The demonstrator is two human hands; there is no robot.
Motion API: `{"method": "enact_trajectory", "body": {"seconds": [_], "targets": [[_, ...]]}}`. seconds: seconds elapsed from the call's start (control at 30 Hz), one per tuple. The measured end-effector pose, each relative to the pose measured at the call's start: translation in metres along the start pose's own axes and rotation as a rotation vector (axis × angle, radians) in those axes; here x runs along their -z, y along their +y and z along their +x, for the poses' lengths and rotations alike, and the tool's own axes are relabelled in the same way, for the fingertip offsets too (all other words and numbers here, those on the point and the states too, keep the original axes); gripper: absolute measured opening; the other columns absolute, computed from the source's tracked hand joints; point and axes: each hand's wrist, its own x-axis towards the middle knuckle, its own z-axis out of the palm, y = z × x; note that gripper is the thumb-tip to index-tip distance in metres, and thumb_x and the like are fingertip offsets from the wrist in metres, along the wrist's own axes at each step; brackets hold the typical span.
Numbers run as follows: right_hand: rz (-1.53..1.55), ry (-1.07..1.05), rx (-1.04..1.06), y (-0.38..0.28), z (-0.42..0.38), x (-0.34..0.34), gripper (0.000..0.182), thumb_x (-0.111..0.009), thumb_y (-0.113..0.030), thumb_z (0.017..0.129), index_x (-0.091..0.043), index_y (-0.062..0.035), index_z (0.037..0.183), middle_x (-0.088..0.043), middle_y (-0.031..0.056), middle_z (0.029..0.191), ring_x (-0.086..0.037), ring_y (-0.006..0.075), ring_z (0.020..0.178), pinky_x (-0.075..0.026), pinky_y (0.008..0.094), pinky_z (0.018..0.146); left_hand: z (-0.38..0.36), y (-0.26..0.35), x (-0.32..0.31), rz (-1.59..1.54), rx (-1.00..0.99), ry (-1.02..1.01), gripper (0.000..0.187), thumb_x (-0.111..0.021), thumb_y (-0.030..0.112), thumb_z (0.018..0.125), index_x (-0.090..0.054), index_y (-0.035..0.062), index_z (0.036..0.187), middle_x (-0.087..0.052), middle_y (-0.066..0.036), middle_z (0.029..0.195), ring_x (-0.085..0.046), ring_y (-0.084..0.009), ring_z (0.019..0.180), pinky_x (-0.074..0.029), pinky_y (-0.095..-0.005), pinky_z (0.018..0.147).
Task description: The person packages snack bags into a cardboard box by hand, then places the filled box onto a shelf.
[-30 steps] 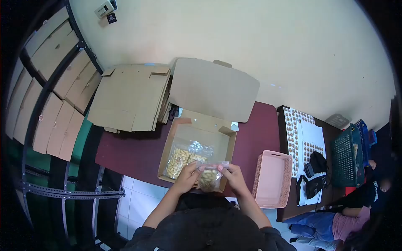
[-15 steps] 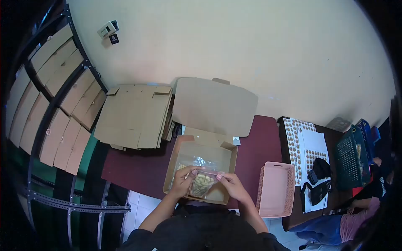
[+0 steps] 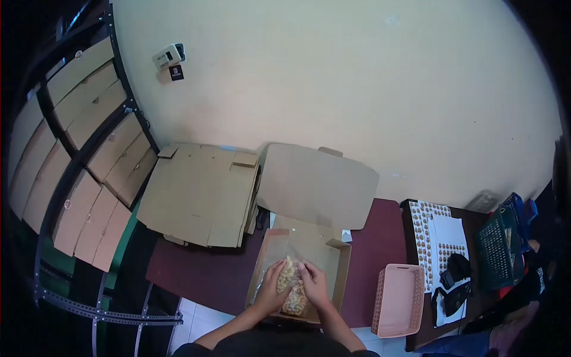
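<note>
A clear plastic bag of pale yellow pieces (image 3: 288, 275), perhaps nuts or snacks, is held upright over an open cardboard box (image 3: 343, 279). My left hand (image 3: 272, 290) closes on the bag's left side. Thumb and fingers of my right hand (image 3: 314, 283) grip its right edge. Below them, inside the box, more pale orange pieces (image 3: 294, 303) show, seemingly in another bag; my hands cover part of it. The box's lid (image 3: 318, 184) stands raised behind, near the wall.
A stack of flattened cardboard boxes (image 3: 199, 193) leans at the left on the maroon table (image 3: 184, 268). To the right are a pink basket (image 3: 401, 300), sticker sheets (image 3: 423, 223), a black pouch (image 3: 455, 297) and a green basket (image 3: 496, 247). Part of another person (image 3: 514, 324) appears at the lower right.
The view has tilted up, so everything sits lower in the frame. The bag has turned from lying slanted to upright, and my hands have come closer together around it, revealing pieces below.
</note>
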Motion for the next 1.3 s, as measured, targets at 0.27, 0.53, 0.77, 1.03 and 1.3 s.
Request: {"method": "enact_trajectory", "body": {"seconds": [0.27, 0.53, 0.77, 1.03, 1.3], "targets": [[0.114, -0.141, -0.042, 0.054, -0.005, -0.008, 0.033, -0.055, -0.017, 0.088, -0.050, -0.0009, 0.116, -0.057, 0.0048, 0.099, -0.054, 0.0118, 0.082, -0.044, 0.0239, 0.075, -0.014, -0.057, -0.008, -0.962, 0.610, -0.131, 0.055, -0.051, 0.003, 0.081, -0.028, 0.0011, 0.131, -0.047, -0.011, 0.116, -0.044, -0.0153, 0.107, -0.036, -0.0277, 0.091], [0.260, -0.236, -0.243, 0.061, -0.010, 0.019, 0.024, -0.056, -0.013, 0.087, -0.053, -0.0006, 0.107, -0.060, 0.0044, 0.097, -0.058, 0.0097, 0.086, -0.046, 0.0211, 0.076, -0.021, -0.062, -0.036, -0.693, 0.495, -0.150, 0.053, -0.058, 0.018, 0.086, -0.032, -0.0028, 0.128, -0.054, -0.011, 0.108, -0.053, -0.0164, 0.097, -0.043, -0.0276, 0.085], [0.255, -0.275, -0.309, 0.069, -0.015, 0.039, 0.027, -0.056, -0.021, 0.088, -0.052, -0.0023, 0.108, -0.060, 0.0027, 0.094, -0.054, 0.0084, 0.084, -0.042, 0.0231, 0.076, -0.030, -0.034, -0.053, -0.749, 0.534, -0.024, 0.040, -0.051, 0.022, 0.090, -0.043, -0.0043, 0.120, -0.058, -0.011, 0.101, -0.054, -0.0141, 0.093, -0.043, -0.0276, 0.083], [0.208, -0.219, -0.272, 0.054, -0.033, 0.067, 0.028, -0.055, -0.015, 0.089, -0.048, -0.0010, 0.111, -0.060, 0.0047, 0.095, -0.055, 0.0103, 0.087, -0.043, 0.0242, 0.079, -0.023, -0.007, -0.080, -0.552, 0.499, -0.041, 0.045, -0.066, 0.020, 0.080, -0.049, -0.0053, 0.113, -0.060, -0.014, 0.101, -0.057, -0.0186, 0.092, -0.045, -0.0289, 0.081], [0.260, -0.126, -0.197, 0.043, -0.032, 0.087, 0.027, -0.051, -0.013, 0.090, -0.050, 0.0009, 0.113, -0.059, 0.0054, 0.103, -0.055, 0.0107, 0.094, -0.043, 0.0254, 0.084, -0.027, 0.005, -0.108, -0.793, 0.617, 0.096, 0.059, -0.054, 0.027, 0.089, -0.031, -0.0121, 0.127, -0.051, -0.017, 0.116, -0.048, -0.0191, 0.107, -0.038, -0.0269, 0.091]]}}
